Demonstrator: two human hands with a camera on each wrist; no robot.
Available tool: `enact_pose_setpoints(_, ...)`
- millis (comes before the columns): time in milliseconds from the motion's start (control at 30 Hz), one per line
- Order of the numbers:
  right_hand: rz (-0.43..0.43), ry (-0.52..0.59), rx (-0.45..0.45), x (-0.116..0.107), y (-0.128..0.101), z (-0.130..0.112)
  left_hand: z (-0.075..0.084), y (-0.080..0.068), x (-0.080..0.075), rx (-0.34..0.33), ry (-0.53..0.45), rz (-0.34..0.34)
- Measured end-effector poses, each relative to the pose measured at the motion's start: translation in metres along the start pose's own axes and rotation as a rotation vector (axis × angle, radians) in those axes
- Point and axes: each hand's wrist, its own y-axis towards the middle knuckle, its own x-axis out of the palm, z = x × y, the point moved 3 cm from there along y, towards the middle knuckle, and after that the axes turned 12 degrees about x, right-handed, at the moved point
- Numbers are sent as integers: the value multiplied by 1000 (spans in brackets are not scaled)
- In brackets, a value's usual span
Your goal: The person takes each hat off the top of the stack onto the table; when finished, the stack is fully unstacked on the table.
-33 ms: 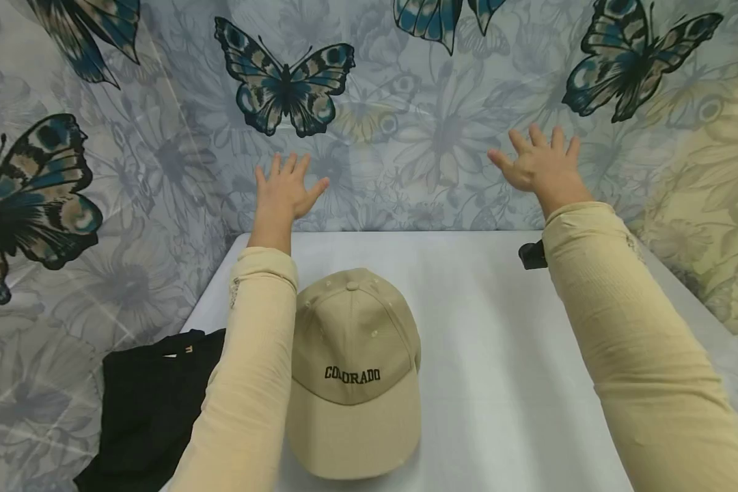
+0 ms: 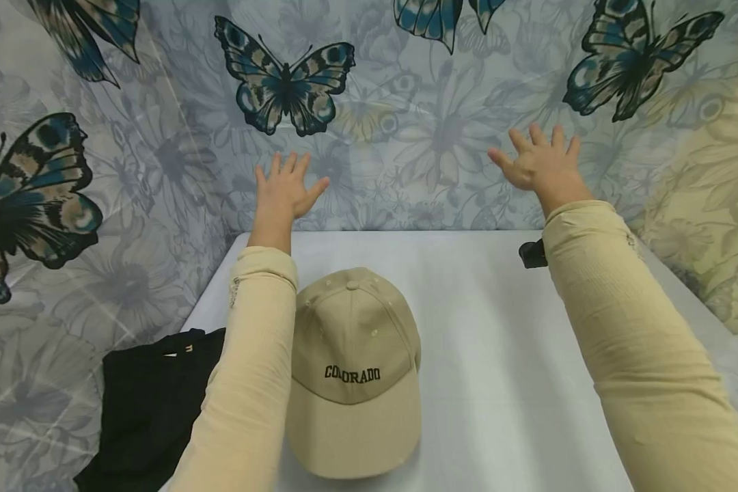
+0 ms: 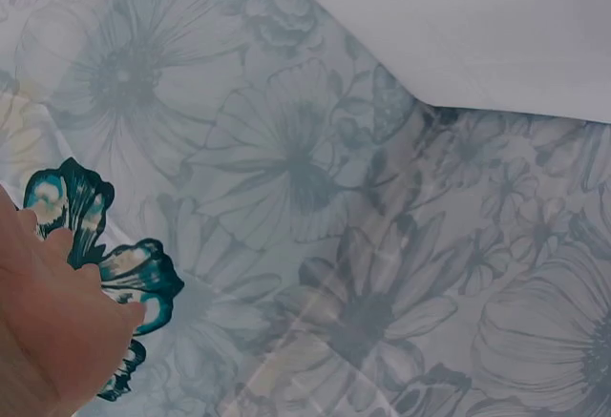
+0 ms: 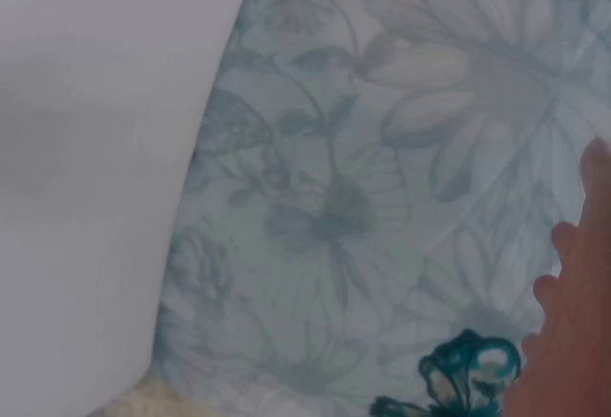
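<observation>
A: Where do things lie, left to right?
B: Black cloth (image 2: 150, 403) at eight o'clock, left hand (image 2: 287, 188) spread and empty, cap (image 2: 355, 369) at six.
A: And the right hand (image 2: 540, 164)?
B: At one o'clock, splayed, empty. I'd lower both onto the cap evenly.

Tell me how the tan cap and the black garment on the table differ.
The cap is tan and bears the word COLORADO; the black garment shows no lettering. The cap keeps its domed shape, brim toward the camera; the garment lies limp and crumpled. The cap sits mid-table; the garment hangs over the left edge. Both lie untouched.
</observation>
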Motion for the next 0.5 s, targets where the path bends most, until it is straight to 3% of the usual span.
enact_pose_setpoints(267, 15, 51, -7, -9, -2, -2, -4, -3, -3, 5, 3, 1)
enact_pose_setpoints(500, -18, 218, -88, -19, -8, -1, -9, -9, -9, 23, -55, 19)
